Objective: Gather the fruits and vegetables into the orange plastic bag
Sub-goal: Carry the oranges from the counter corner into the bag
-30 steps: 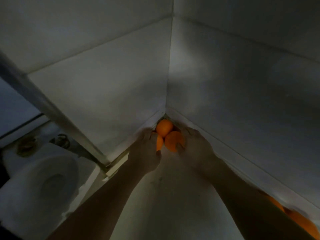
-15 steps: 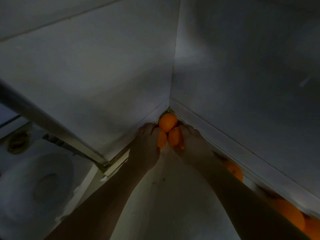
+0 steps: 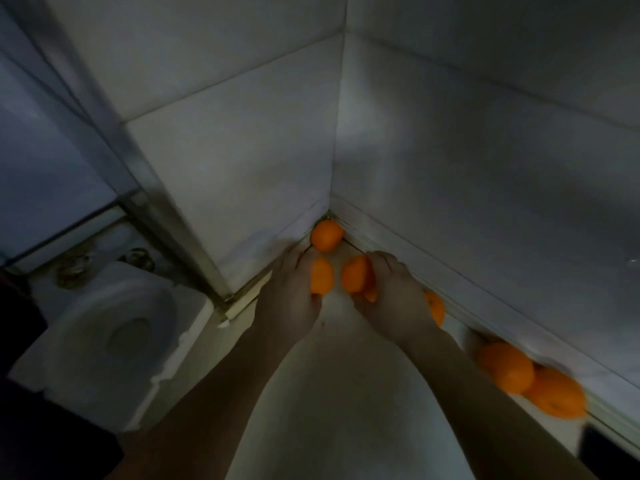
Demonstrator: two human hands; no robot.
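Fingers [image 3: 294,259] of left hand [image 3: 287,299] wrap one orange [image 3: 322,280]; right hand [image 3: 391,299] grips a second orange [image 3: 354,278], frame centre. Corner orange [image 3: 326,234] and loose oranges [image 3: 512,368], lower right, lie on floor [image 3: 346,375]. Bag not in view; looks early.

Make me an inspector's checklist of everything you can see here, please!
Surface: pale flat surface, dimly lit, running into a corner.
Job's things: corner orange sits right in the corner; left-hand orange and right-hand orange are held; wall orange lies behind the right wrist; pair of oranges lies by the right wall. Orange bag not seen.
Clutter: white moulded block on the left; round metal pieces beyond it.
Hands: left hand grips the left-hand orange; right hand grips the right-hand orange.
Cables: nothing seen.
Surroundings: white walls; metal post.
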